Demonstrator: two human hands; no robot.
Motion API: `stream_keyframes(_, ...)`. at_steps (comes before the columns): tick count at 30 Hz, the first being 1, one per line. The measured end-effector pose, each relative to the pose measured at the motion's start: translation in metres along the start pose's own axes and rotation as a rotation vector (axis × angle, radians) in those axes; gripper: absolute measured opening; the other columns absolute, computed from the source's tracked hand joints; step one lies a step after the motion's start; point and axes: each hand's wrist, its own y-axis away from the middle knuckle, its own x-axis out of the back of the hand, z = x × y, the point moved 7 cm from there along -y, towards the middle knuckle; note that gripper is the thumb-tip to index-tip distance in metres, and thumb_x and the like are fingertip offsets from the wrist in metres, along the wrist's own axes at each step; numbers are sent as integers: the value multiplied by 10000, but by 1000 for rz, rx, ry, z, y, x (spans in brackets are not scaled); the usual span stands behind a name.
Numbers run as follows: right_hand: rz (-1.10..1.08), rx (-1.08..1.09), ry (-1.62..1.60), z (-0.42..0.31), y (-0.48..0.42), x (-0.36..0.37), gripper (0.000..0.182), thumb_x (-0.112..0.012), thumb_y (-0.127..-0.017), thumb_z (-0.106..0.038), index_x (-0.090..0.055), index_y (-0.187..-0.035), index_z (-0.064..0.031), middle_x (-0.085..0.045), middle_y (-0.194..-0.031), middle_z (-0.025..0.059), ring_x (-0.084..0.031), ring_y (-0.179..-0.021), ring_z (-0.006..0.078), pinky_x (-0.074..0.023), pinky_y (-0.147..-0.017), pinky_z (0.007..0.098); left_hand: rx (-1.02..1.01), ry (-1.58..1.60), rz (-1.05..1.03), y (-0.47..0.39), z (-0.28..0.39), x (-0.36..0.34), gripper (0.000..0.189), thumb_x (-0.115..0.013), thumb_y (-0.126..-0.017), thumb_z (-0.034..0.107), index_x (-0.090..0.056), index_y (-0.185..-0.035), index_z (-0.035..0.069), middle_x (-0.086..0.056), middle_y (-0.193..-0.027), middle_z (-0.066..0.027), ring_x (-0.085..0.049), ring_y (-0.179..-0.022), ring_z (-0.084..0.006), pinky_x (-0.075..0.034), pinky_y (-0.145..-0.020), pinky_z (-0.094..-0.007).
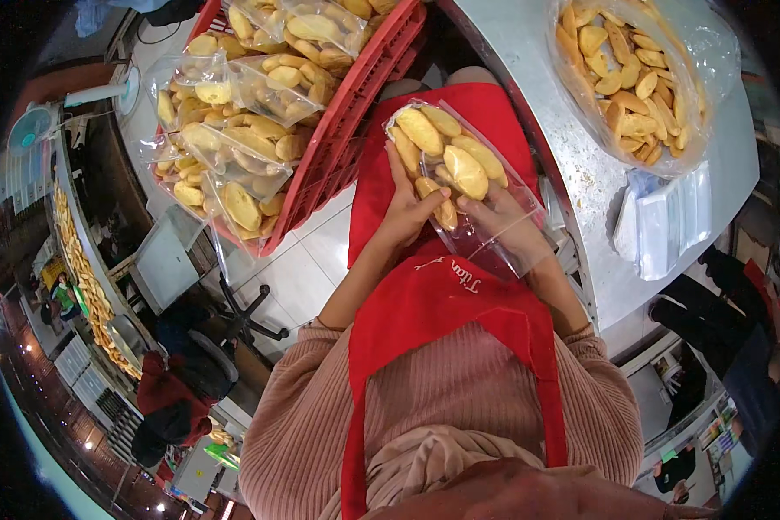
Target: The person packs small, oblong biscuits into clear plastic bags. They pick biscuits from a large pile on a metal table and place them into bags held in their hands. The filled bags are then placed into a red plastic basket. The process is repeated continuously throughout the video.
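Above my lap, both hands hold a clear plastic bag with several oval slices of yellow toasted bread inside. My left hand grips the bag's left side, its thumb lying against a lower slice. On the right side, my right hand supports the bag, with part of the hand seen through the film. The bag's end towards my body is flat and holds no bread. Beneath it lies my red apron. The undersides of both hands are hidden.
To the left, a red plastic crate holds several filled bags. On the metal table at right stand a large open bag of bread slices and a stack of flat plastic bags. A person sits at far left.
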Motion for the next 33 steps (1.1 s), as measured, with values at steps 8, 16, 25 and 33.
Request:
stream_keyframes(8, 88, -5, 7, -16, 2, -4, 459, -640, -951, -221, -527, -1324, 22, -622, -1235, 96, -579, -1131, 180, -458, -971, 321, -37, -111, 63, -6, -4, 10, 1095, -579, -880, -80, 251, -1515, 244, -95, -1589, -140, -307, -1404, -292, -395, -1089, -407)
stream_keyframes(16, 414, 29, 547, -4, -9, 20, 387, -645, -931, -350, -690, -1099, -4, -712, -901, 216, -714, -855, 306, -539, -768, 391, 7, -303, 284, -13, 23, -18, 1163, -712, -808, -9, 200, -1523, 82, 73, -1560, -165, -275, -1386, -264, -414, -1070, -366)
stream_keyframes(25, 424, 167, 408, -29, -1, 24, 435, -678, -896, -408, -699, -1110, -30, -715, -917, 208, -716, -855, 313, -537, -758, 390, 9, -330, 223, -32, 9, -3, 1223, -734, -796, 38, 272, -1491, 80, 186, -1530, -210, -283, -1363, -278, -471, -998, -348)
stream_keyframes(33, 335, 57, 492, -9, -14, 27, 434, -692, -897, -373, -688, -1142, -15, -724, -1002, 167, -697, -914, 258, -521, -871, 347, 37, -378, 260, -31, 6, -3, 1187, -702, -808, 1, 255, -1503, 97, 110, -1541, -189, -305, -1350, -280, -463, -1017, -370)
